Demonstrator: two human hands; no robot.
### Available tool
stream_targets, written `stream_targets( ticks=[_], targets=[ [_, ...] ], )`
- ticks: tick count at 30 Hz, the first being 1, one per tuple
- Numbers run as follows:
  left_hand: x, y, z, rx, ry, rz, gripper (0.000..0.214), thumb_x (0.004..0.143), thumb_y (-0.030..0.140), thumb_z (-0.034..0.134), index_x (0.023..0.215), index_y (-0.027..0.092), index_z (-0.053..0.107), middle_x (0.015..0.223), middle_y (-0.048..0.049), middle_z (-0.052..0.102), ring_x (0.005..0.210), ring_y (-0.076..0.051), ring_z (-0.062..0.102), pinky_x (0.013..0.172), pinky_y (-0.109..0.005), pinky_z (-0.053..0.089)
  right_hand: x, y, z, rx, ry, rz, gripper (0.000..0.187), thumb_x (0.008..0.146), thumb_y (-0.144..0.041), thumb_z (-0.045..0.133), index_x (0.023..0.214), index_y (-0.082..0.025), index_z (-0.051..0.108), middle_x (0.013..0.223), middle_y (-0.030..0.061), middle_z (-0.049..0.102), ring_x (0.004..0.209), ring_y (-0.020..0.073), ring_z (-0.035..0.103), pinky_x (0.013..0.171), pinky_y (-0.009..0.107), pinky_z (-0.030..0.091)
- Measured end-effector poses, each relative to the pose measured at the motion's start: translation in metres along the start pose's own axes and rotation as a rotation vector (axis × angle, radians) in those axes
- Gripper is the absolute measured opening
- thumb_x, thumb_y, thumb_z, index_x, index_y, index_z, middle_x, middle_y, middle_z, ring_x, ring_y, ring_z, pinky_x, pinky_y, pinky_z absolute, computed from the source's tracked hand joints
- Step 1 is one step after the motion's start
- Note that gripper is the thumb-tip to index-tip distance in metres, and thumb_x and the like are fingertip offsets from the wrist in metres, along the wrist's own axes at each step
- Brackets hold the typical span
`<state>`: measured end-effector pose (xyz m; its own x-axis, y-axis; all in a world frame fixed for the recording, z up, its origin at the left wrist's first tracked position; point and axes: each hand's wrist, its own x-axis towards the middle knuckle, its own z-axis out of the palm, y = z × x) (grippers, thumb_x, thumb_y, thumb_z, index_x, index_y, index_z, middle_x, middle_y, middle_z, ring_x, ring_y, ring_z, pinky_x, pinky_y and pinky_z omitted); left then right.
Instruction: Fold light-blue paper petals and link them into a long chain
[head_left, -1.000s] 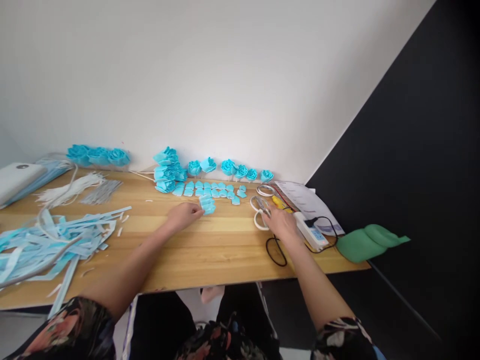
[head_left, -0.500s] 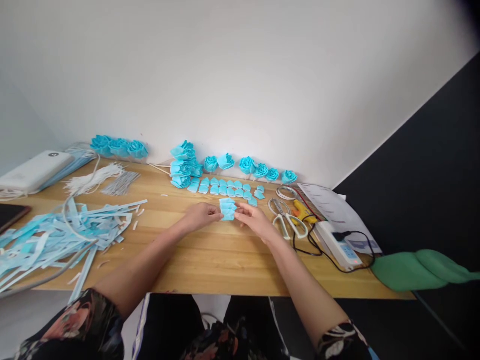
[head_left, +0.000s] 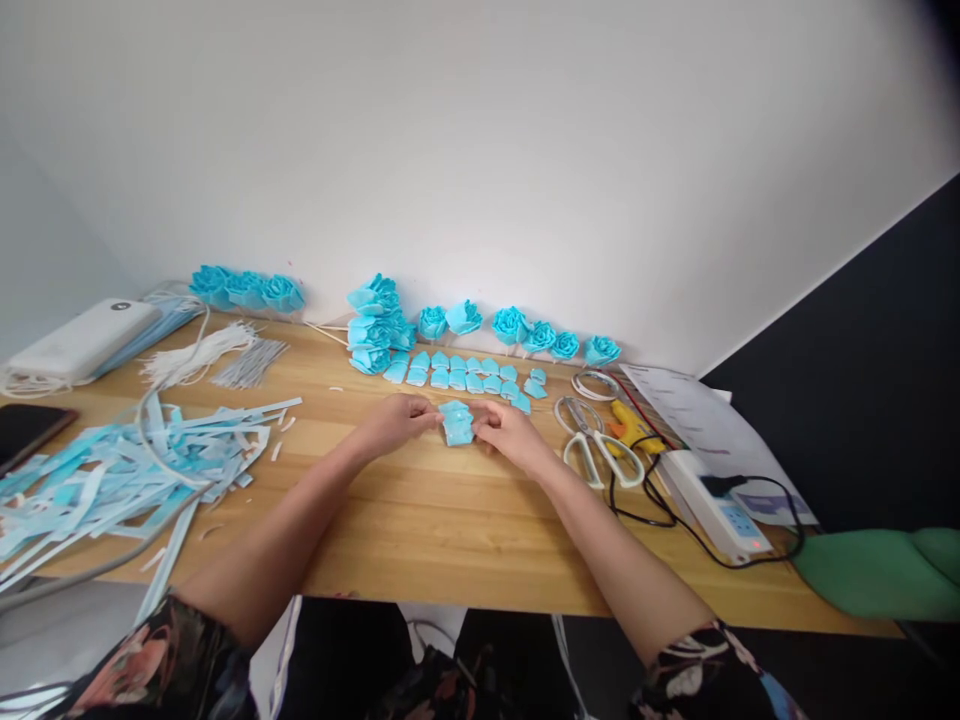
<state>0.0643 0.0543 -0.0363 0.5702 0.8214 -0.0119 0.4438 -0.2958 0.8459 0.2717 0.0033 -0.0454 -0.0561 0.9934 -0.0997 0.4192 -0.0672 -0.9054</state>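
Left of the white-handled scissors (head_left: 591, 430), a small light-blue piece (head_left: 457, 425) spans the gap between two hands over the desk (head_left: 442, 540) — uneven-edged, creased into crosswise ridges, with paler patches. The left hand's (head_left: 397, 424) grip pinches its edge farther from the scissors, the right hand's (head_left: 514, 437) its nearer edge.

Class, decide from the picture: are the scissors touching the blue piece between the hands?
Apart. The head view shows the right hand and bare wood between the scissors and the blue piece.
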Motion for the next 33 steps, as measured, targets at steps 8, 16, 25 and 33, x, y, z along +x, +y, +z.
stream_targets(
  ticks=[8,16,25,33],
  targets=[
    [0.002,-0.002,0.007,0.195,0.015,-0.035,0.038,0.084,0.047,0.044,0.063,0.016,0.054,0.057,0.0031,0.045,0.056,-0.011,0.041,0.053,-0.024,0.024,-0.011,-0.012,-0.04,-0.854,0.338,-0.185,0.034,0.091,-0.021,0.042,0.12,-0.022,0.061,0.112,0.0075,0.068,0.091,0.0197,0.064,0.078,0.029,0.045],
    [0.002,-0.004,0.012,0.216,0.159,0.006,0.041,0.085,0.046,0.042,0.059,0.016,0.048,0.056,0.0033,0.044,0.056,-0.011,0.04,0.054,-0.024,0.023,-0.012,0.001,-0.064,-1.238,0.276,-0.096,0.022,0.086,-0.026,0.056,0.105,-0.019,0.064,0.105,0.0101,0.067,0.098,0.0248,0.06,0.078,0.03,0.043],
    [0.0,0.004,0.015,0.078,0.201,0.028,0.04,0.085,0.045,0.045,0.058,0.015,0.047,0.055,0.004,0.041,0.055,-0.009,0.037,0.054,-0.023,0.025,-0.021,-0.01,-0.066,-1.273,0.24,-0.05,0.02,0.084,-0.012,0.047,0.079,-0.015,0.067,0.084,0.0121,0.069,0.08,0.0229,0.062,0.065,0.029,0.038],
    [-0.01,0.025,0.02,-0.233,0.071,0.054,0.038,0.083,0.047,0.049,0.071,0.013,0.063,0.059,0.0016,0.051,0.054,-0.009,0.041,0.052,-0.021,0.031,-0.027,-0.038,-0.055,0.103,0.097,-0.074,0.018,0.076,-0.035,0.059,0.071,-0.018,0.061,0.064,-0.0016,0.06,0.052,0.0096,0.048,0.052,0.023,0.038]
  ],
)
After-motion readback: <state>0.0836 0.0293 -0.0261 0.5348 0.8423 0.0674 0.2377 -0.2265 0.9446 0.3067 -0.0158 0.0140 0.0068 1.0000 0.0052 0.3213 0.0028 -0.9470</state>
